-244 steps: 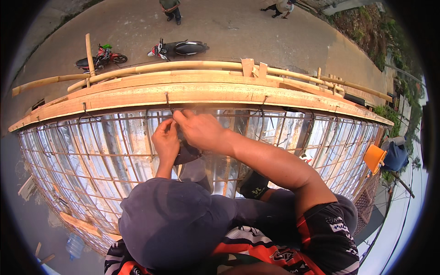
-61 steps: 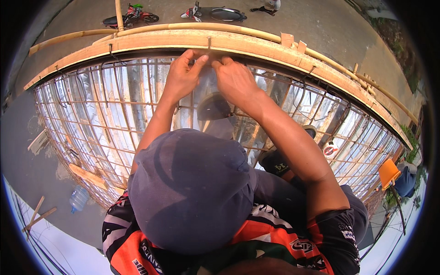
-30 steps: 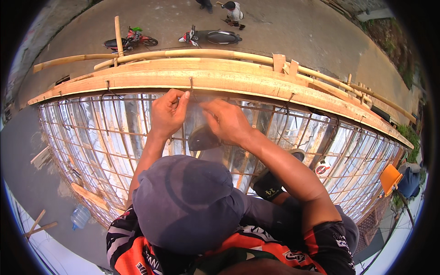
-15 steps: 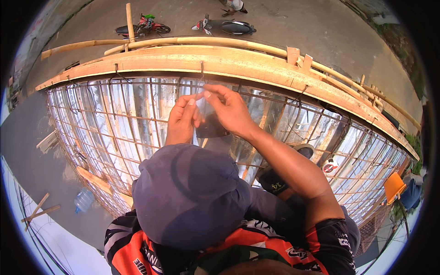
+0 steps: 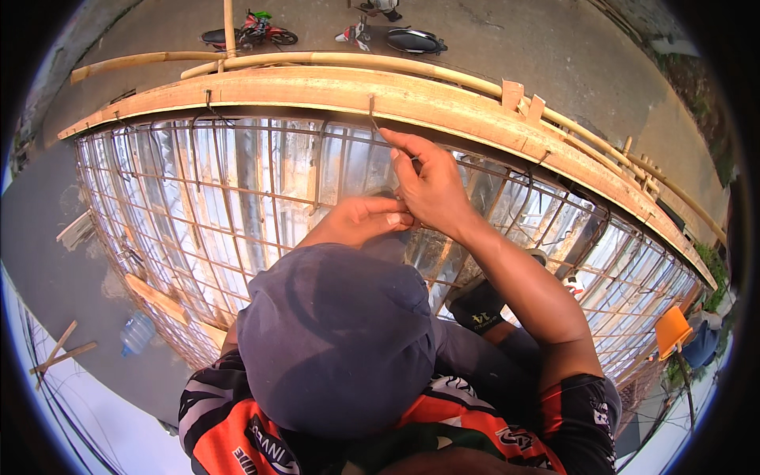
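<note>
Compared with half a second ago, my left hand (image 5: pixel 358 222) sits lower below the steel hook (image 5: pixel 372 107), turned sideways, and my right hand (image 5: pixel 431 180) now points its index finger up at the hook's lower end. From where I steer, that hook lies against the edge of the timber beam (image 5: pixel 451 103), above both hands and nearest the right one. I have the right index stretched out, its tip at or just beside the steel; the thumb stands apart from it and the other fingers are curled. Left thumb and fingers are drawn together, meeting the underside of the right hand. I cannot tell whether either hand grips anything thin. Below the beam spreads the rebar grid (image 5: pixel 289 198), with corrugated metal sheets (image 5: pixel 241 162) behind it. Bamboo poles (image 5: pixel 332 58) run beyond the beam. Near the right forearm, I see a red-and-white round object (image 5: pixel 573 284), partly hidden.
</note>
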`<control>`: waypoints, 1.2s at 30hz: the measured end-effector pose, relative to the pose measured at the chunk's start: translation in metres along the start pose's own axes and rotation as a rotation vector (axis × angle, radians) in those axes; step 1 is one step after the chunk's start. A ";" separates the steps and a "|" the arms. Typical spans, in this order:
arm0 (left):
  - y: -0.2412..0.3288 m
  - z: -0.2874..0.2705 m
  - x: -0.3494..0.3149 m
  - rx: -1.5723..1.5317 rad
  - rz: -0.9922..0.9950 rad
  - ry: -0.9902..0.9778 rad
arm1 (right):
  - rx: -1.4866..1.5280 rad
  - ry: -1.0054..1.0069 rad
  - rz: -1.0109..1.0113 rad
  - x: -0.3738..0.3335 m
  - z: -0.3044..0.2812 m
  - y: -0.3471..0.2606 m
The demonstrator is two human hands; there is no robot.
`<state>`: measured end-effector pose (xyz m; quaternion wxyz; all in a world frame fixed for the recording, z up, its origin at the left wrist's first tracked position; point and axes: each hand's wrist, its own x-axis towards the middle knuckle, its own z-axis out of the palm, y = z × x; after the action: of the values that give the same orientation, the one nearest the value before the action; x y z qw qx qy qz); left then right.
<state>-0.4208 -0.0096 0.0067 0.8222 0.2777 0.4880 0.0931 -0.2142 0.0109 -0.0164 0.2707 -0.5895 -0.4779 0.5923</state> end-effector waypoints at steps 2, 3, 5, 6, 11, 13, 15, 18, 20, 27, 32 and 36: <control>-0.002 -0.002 0.005 -0.016 0.025 0.043 | -0.620 0.034 -0.387 0.000 -0.010 0.006; -0.007 -0.008 0.012 0.034 0.118 0.174 | -0.697 0.018 -0.397 -0.001 -0.012 0.007; 0.005 -0.020 0.025 0.130 0.214 0.347 | -0.847 -0.010 -0.415 -0.001 -0.017 0.002; 0.011 -0.028 0.030 0.179 0.263 0.441 | -0.854 -0.049 -0.349 0.001 -0.015 0.000; 0.026 -0.057 0.067 0.320 0.283 0.384 | -0.855 -0.137 -0.149 0.009 0.006 0.002; 0.029 -0.063 0.078 0.408 0.276 0.313 | -0.816 -0.117 -0.170 0.018 0.007 0.006; 0.022 -0.074 0.088 0.344 0.231 0.261 | -0.775 -0.101 -0.207 0.018 0.009 0.011; 0.027 -0.071 0.095 0.219 0.213 0.197 | -0.710 -0.032 -0.296 0.017 0.004 0.028; 0.026 -0.069 0.094 0.109 0.200 0.154 | -0.647 0.049 -0.365 0.016 -0.006 0.040; 0.044 -0.074 0.091 0.011 0.114 0.071 | -0.779 0.025 -0.282 0.018 0.011 0.029; 0.035 -0.078 0.089 0.098 0.197 0.202 | -0.688 0.007 -0.300 0.033 0.016 0.029; 0.037 -0.072 0.065 0.263 0.338 0.387 | -0.671 0.157 -0.434 0.019 0.015 0.026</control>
<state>-0.4450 0.0751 -0.0479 0.6436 0.4361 0.5908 0.2160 -0.2250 0.0138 -0.0503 0.2179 -0.5740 -0.7358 0.2856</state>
